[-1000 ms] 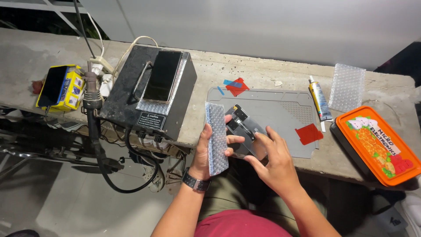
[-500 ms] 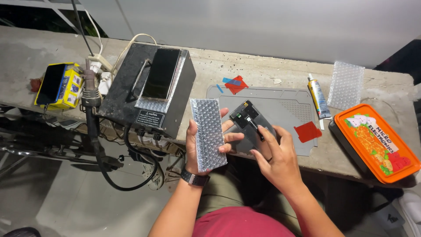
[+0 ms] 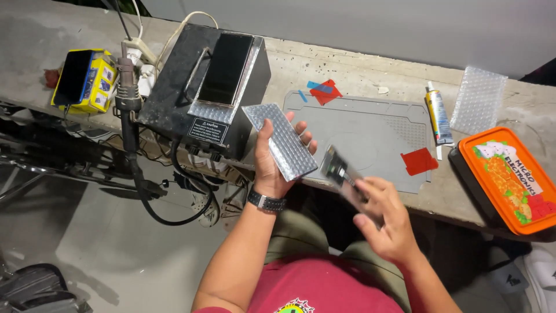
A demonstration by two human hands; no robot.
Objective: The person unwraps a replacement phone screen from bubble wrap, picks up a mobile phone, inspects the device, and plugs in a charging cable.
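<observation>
My left hand (image 3: 274, 164) grips a silver embossed rectangular pad (image 3: 279, 141), tilted, in front of the black machine. My right hand (image 3: 387, 219) holds a thin dark phone part (image 3: 340, 174) by its lower end, lifted off the bench and blurred by motion. A grey work mat (image 3: 370, 130) lies on the concrete bench behind both hands. A dark phone (image 3: 226, 68) rests on top of the black box-shaped machine (image 3: 191, 95).
A glue tube (image 3: 436, 116), bubble-wrap piece (image 3: 478, 99), red film pieces (image 3: 419, 160) and an orange-lidded box (image 3: 508, 177) lie to the right. At far left, another phone (image 3: 74, 76) leans on a yellow box. A black cable (image 3: 145, 191) hangs below the bench edge.
The left hand turned the silver pad flat-side up and moved it left. The right hand pulled the dark part away from the pad, toward me and to the right.
</observation>
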